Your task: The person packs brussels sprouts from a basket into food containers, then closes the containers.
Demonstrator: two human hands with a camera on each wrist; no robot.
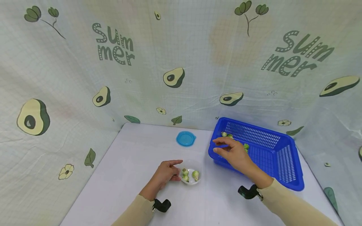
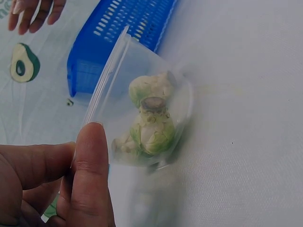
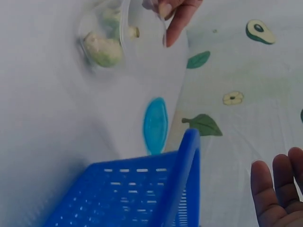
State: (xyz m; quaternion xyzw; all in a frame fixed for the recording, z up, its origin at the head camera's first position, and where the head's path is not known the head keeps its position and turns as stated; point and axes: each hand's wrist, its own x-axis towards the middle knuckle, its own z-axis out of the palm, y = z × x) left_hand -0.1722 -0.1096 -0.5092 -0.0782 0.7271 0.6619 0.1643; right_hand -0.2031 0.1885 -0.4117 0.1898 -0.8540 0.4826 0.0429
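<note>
A clear plastic bowl (image 1: 190, 182) stands on the white table with three Brussels sprouts (image 1: 195, 175) inside. My left hand (image 1: 166, 173) pinches the bowl's left rim between thumb and fingers, seen close in the left wrist view, where the sprouts (image 2: 154, 132) show through the wall. Over the left side of a blue basket (image 1: 288, 163) hovers my right hand (image 1: 236, 154), fingers loosely bent and a gap between thumb and fingertips. Nothing shows in it. Several more sprouts (image 1: 246, 146) lie in the basket, partly hidden by that hand.
Behind the bowl lies a round blue lid (image 1: 185, 138) flat on the table (image 1: 135, 150). The basket's raised walls stand at the right. A cloth printed with avocados (image 1: 173, 77) hangs at the back and both sides.
</note>
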